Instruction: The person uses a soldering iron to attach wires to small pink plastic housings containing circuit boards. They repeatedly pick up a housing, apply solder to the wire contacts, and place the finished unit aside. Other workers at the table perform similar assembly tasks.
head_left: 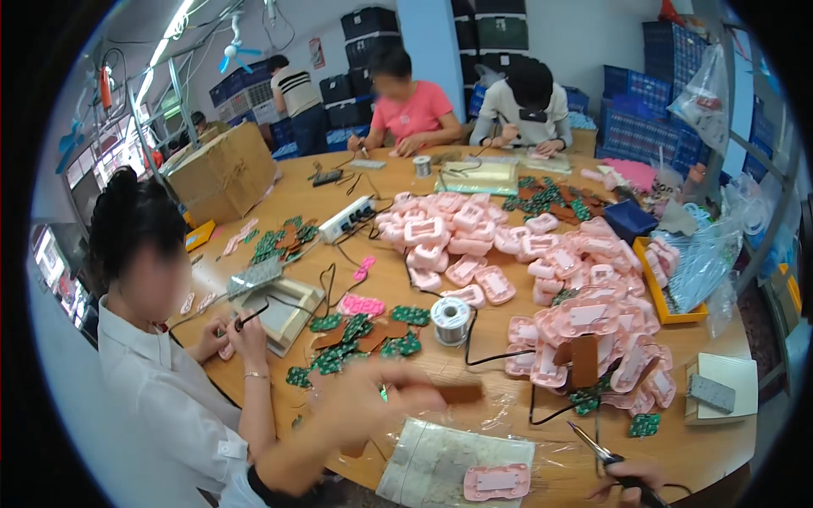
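Observation:
My left hand [385,398] reaches across from the lower left, blurred by motion. At its closed fingertips is a brown strip [461,394], which looks like the back of a circuit board. At the lower right, my right hand [631,476] grips a soldering iron [601,449], its metal tip pointing up and left. Between the hands, a pink plastic shell [497,483] lies on a worn pale work mat [423,466]. Green and brown circuit boards [339,360] are heaped beyond my left hand. A green circuit board [644,425] rests above the iron.
Pink shells [584,317] pile up at centre right. A solder wire spool [450,320], black cords and a power strip [347,218] occupy the wooden table [500,339]. A sponge [711,394] sits on a stand at right. Co-workers sit at left [169,381] and across.

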A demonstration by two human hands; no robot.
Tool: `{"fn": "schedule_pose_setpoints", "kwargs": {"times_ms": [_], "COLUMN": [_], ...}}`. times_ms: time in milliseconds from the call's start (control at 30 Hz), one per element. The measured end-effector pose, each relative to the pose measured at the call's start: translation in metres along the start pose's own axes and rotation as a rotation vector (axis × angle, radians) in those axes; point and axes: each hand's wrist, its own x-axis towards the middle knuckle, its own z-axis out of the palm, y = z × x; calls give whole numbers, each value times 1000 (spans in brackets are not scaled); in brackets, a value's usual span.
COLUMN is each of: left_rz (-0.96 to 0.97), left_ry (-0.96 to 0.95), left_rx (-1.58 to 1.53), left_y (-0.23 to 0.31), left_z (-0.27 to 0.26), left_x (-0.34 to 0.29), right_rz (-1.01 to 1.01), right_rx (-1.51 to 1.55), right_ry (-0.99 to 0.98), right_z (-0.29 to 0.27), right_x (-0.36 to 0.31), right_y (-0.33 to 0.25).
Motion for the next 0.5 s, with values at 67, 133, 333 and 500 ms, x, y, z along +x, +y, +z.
{"fn": "schedule_pose_setpoints", "kwargs": {"times_ms": [67,133,333,500], "left_rz": [72,254,385,-103], "left_ry": [-123,-126,396,223], "left_rx": [-59,-46,70,-635], "left_y": [19,32,43,51], "left_z": [46,83,125,134], "left_x": [-21,-33,-51,-54], "right_rz": [-36,-141,-191,-67], "right_rx": [-95,-176,-228,-172], "right_ry": [-73,-29,109,365], "right_z": [8,24,43,37], "right_x": [11,19,23,9], "right_y": [-4,-4,-10,-13]}}
